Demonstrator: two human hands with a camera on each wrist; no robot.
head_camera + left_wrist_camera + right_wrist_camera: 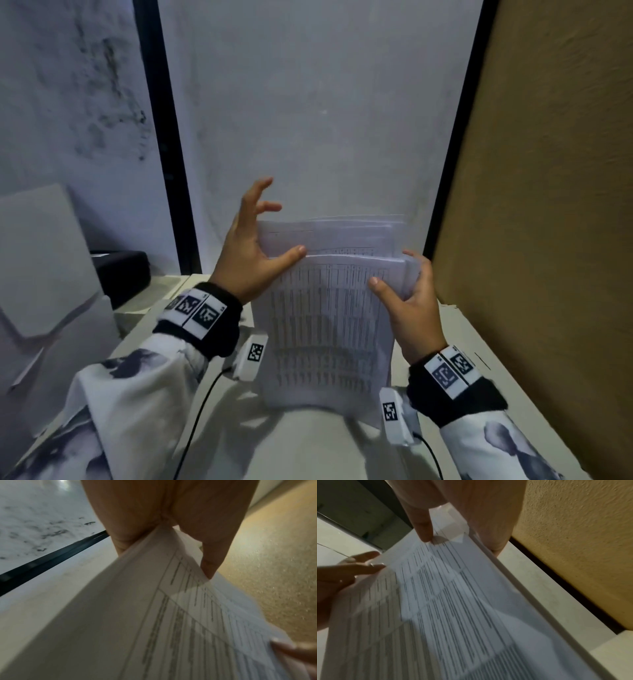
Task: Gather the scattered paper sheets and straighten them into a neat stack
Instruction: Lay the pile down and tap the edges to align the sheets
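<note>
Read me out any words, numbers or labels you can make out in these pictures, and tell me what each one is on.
None can be read.
Paper sheets, held by the left hand and right hand: printed tables in rows and columns, too blurred to read in all three views.
Left wristband and right wristband: black-and-white square code markers with tiny characters, too small to read.

Left hand (246, 253) and right hand (409, 308) apparently pinching, raised.

A plain indoor work corner is suggested: a pale table (479, 342) is set against a stained white wall (308, 102), with a brown textured board (548, 171) right of it.
</note>
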